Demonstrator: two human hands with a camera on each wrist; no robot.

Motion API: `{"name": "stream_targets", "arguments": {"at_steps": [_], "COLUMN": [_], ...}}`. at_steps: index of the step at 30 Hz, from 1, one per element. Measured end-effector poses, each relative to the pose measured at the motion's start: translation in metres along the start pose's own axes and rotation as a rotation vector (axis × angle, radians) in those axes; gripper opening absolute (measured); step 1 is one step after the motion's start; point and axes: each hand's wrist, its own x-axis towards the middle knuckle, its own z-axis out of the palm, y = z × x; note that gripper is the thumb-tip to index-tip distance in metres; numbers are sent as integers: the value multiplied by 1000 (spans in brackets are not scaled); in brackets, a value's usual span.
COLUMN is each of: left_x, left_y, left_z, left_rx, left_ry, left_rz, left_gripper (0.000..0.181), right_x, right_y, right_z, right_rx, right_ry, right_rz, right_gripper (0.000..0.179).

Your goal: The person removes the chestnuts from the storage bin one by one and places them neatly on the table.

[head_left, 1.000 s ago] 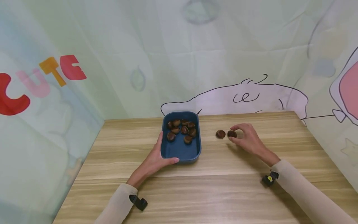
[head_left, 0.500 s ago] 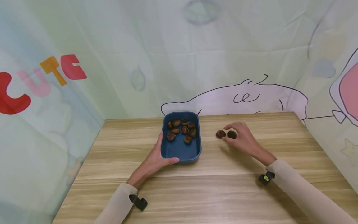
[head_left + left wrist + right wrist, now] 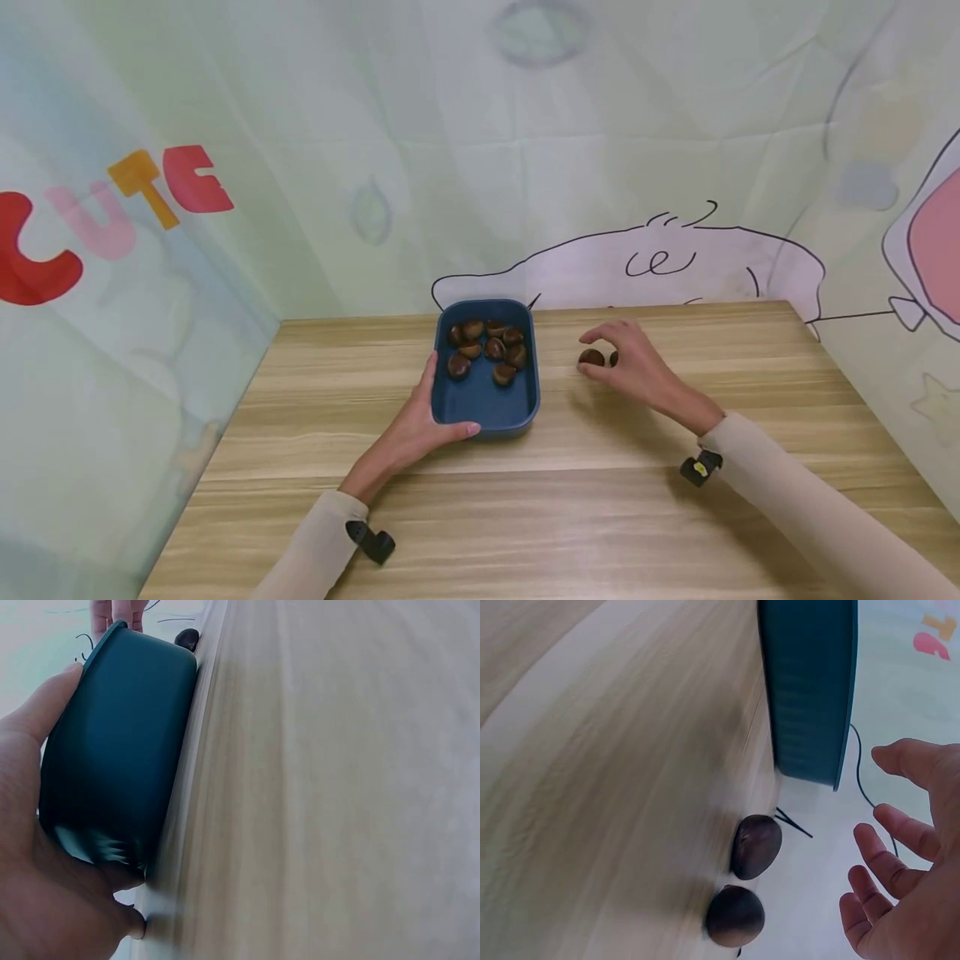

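Basically, L hand point(image 3: 416, 429) grips the blue tray point(image 3: 487, 408) at its near-L corner, thumb over the near rim, other fingers along the L side. Tray sits on the wood-grain counter point(image 3: 525, 517) nr the back edge, w/ brown chestnuts point(image 3: 494, 348) bunched mostly toward its far end. R hand point(image 3: 637, 367) is out to the tray's R, thumb & index spread wide; in the head view a loose chestnut point(image 3: 592, 357) shows btwn them, but per R wrist view the fingers hold nothing & are apart from it. 2nd chestnut point(image 3: 735, 916) lies just beside, on the side away from the tray, partly hidden by R hand in the head view; can't tell if the two touch. Both are on the counter, outside the tray. Beige sleeves point(image 3: 810, 500) on both arms, each w/ a small dark device point(image 3: 701, 468) at the wrist. Behind: pale backdrop point(image 3: 315, 150) w/ colored "CUTE" letters point(image 3: 135, 173) at L.
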Motion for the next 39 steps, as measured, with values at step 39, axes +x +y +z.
{"name": "stream_targets", "arguments": {"at_steps": [39], "left_x": [2], "left_y": [-3], "left_z": [0], "left_rx": [-9], "left_ry": [-7], "left_rz": [1], "left_gripper": [134], "right_x": [44], "right_y": [-43], "right_z": [39], "right_rx": [2], "right_ry": [-212], "right_rz": [-106], "right_gripper": [45]}}
